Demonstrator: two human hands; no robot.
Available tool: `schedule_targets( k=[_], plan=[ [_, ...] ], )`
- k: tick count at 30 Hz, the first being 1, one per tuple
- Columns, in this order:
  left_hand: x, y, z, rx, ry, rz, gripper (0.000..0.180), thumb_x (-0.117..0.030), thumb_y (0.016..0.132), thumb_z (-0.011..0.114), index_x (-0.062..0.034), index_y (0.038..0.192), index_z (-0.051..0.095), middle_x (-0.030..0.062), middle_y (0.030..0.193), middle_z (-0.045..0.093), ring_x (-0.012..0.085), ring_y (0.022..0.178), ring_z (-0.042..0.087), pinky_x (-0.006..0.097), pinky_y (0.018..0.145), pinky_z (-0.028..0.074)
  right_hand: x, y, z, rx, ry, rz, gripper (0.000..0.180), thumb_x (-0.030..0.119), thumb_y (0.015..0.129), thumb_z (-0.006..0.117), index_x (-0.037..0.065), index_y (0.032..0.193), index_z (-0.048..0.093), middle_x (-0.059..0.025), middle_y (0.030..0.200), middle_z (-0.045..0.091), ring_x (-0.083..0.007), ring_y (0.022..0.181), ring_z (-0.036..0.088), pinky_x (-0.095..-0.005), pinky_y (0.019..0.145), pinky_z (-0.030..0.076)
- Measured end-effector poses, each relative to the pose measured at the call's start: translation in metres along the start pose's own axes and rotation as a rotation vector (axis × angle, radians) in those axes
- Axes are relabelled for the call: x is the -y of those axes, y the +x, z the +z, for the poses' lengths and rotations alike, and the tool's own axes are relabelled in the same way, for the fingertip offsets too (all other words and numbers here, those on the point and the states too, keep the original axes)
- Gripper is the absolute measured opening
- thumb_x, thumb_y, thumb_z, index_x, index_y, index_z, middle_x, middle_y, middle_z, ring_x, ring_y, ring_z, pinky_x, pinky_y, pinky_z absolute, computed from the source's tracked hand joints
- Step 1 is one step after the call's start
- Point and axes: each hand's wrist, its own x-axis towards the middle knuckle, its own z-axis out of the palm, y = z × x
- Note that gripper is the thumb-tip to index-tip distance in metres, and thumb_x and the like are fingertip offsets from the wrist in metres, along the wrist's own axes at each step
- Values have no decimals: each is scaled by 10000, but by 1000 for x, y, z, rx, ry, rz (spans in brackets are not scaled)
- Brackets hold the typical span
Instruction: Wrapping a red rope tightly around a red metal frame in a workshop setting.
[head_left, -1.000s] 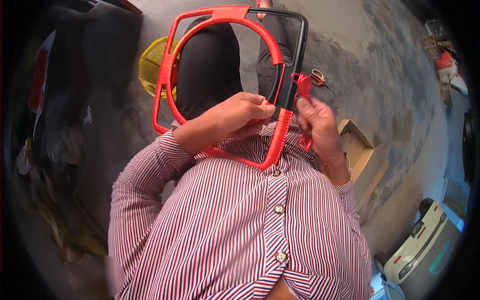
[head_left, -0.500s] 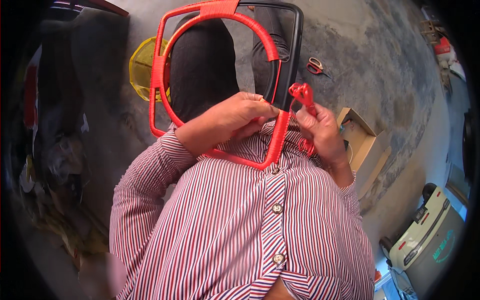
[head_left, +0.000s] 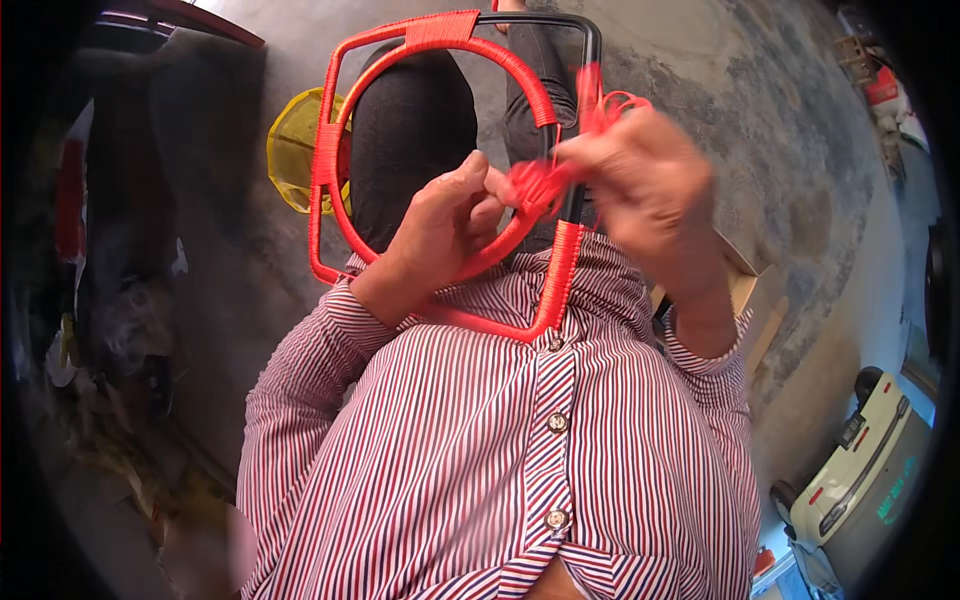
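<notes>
A black rounded frame with an inner ring (head_left: 530, 72) rests over my lap, much of it wrapped tightly in red cord. Bare black shows along its upper right side. My right hand (head_left: 655, 185), smeared by motion, grips loose red cord (head_left: 622, 103) at the frame's right side. A bunched part of the red cord (head_left: 540, 186) hangs across the ring, between my hands. My left hand (head_left: 440, 228) is over the ring's lower part, fingers half curled and thumb apart, with a fingertip at the bunch. Whether that fingertip touches the cord is unclear.
A yellow mesh basket (head_left: 290, 150) stands on the floor beyond the frame's left side. An open cardboard box (head_left: 742, 285) lies behind my right wrist. Farther right is a pale green and grey wheeled case (head_left: 850, 470). My dark-trousered legs (head_left: 415, 130) are beneath the frame.
My right hand has moved up and inward with the cord, now over the frame's right bar. The left hand has let go of the frame's wrapped edge and shifted left. Scissors on the floor are now hidden.
</notes>
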Motion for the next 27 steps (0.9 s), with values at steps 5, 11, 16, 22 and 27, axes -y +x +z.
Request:
schedule_targets(
  k=[5, 11, 16, 22, 27],
  plan=[
    [1, -5, 21, -2, 35, 79, 213, -233, 955, 554, -47, 853, 535, -31, 697, 482, 56, 617, 457, 196, 580, 411, 3, -9, 23, 82, 405, 27, 239, 12, 754, 626, 45, 990, 649, -44, 831, 624, -149, 718, 589, -291, 679, 500],
    [1, -8, 22, -128, 393, 124, 91, -86, 907, 623, -11, 862, 599, 6, 817, 602, 53, 697, 553, 194, 619, 455, -37, -51, 9, -209, 1182, 642, 193, 28, 853, 560, -7, 1027, 637, -49, 902, 656, -91, 723, 577, -230, 689, 483],
    [9, -11, 27, -132, 500, 249, 77, -60, 884, 641, -8, 881, 585, 1, 807, 604, 52, 710, 554, 198, 640, 460, -21, -71, 32, 312, 1176, 991, 221, 35, 863, 592, 14, 1078, 642, -19, 827, 649, -73, 665, 554, -215, 646, 470],
    [20, -9, 30, -172, 1280, 578, 249, 38, 696, 750, -44, 877, 600, 25, 974, 482, 92, 791, 492, 196, 679, 412, -4, -73, 55, 391, 1323, 850, 211, 47, 840, 667, 42, 1051, 670, 20, 845, 653, -62, 719, 580, -227, 643, 482],
    [16, -9, 27, -269, 1269, 396, 367, -22, 716, 756, -55, 1006, 534, 24, 989, 486, 77, 803, 493, 203, 655, 424, -14, -78, 44, 230, 1133, 926, 174, 36, 823, 687, 26, 996, 676, 0, 892, 657, -80, 763, 591, -251, 715, 487]
  ],
)
